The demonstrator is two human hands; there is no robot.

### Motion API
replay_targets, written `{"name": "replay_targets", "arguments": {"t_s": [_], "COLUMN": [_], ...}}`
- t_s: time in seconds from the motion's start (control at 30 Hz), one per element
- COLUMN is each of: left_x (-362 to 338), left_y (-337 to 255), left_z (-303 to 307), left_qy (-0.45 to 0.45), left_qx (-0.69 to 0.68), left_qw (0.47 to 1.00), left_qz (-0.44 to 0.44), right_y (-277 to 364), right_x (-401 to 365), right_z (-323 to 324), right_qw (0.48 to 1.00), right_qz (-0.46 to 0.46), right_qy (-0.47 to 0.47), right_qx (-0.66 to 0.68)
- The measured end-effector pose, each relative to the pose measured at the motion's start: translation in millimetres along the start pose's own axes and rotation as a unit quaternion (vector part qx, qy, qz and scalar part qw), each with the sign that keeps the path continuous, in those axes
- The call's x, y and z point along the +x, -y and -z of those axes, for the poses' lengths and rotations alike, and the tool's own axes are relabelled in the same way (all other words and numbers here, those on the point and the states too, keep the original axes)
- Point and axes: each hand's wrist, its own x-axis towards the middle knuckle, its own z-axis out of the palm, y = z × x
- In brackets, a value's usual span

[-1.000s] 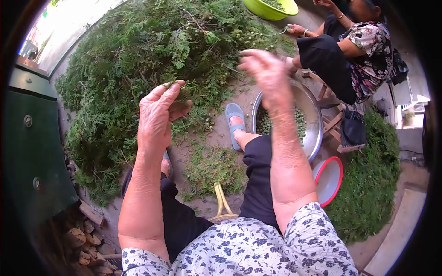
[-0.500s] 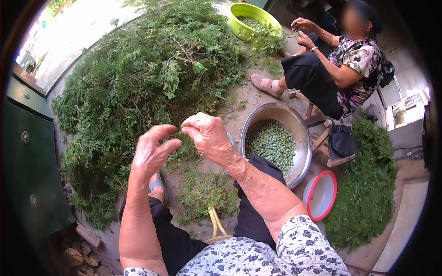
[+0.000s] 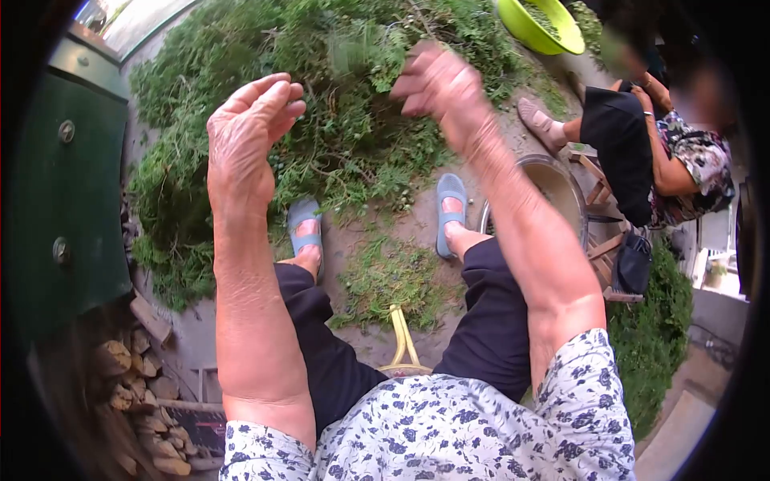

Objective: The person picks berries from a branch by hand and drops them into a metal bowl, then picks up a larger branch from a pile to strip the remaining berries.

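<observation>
My left hand (image 3: 250,136) is raised before the near left part of a large pile of green conifer branches (image 3: 321,136). Its fingers curl in toward the thumb; whatever they may hold is hidden. My right hand (image 3: 441,90), smeared by motion, reaches over the right part of the pile with its fingers stretched and somewhat apart. No held thing shows in it. A pale green blur hangs over the branches between the two hands. Under my right forearm stands a metal basin (image 3: 553,172), partly covered by the arm.
A lime-green basin (image 3: 545,28) of small green berries stands at top right. Nearby, a person (image 3: 682,152) sits on a wooden stool. Flattened greenery (image 3: 658,337) lies at right; split firewood (image 3: 152,385) and a dark green cabinet (image 3: 80,192) are at left. Loose sprigs (image 3: 393,280) lie between my feet.
My hands, which met at the fingertips around something small, have parted; the right has swung up and right. My view has shifted left and down, showing both shoes and the firewood more fully.
</observation>
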Motion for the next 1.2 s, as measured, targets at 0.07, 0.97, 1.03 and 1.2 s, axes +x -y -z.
{"name": "replay_targets", "arguments": {"t_s": [0.07,0.97,1.03,1.2], "left_x": [1.1,2.3,-0.2,-3.8], "left_y": [-3.6,-9.2,-8.5,-6.4], "left_z": [5.0,32.1,30.6,18.7], "left_qy": [-0.005,-0.022,-0.017,-0.017], "left_qx": [-0.042,-0.189,-0.19,-0.085], "left_qw": [0.999,0.981,0.981,0.995], "left_qz": [-0.01,0.021,0.024,0.044], "right_y": [0.6,-207.5,-177.6,-81.8], "right_x": [28.6,-64.7,-59.6,-41.3], "right_z": [8.8,-68.8,-56.2,-35.1], "right_qw": [0.989,0.95,0.96,0.961], "right_qz": [0.081,-0.301,-0.276,-0.25], "right_qy": [-0.102,-0.067,-0.052,-0.044], "right_qx": [-0.07,-0.049,-0.023,0.111]}}
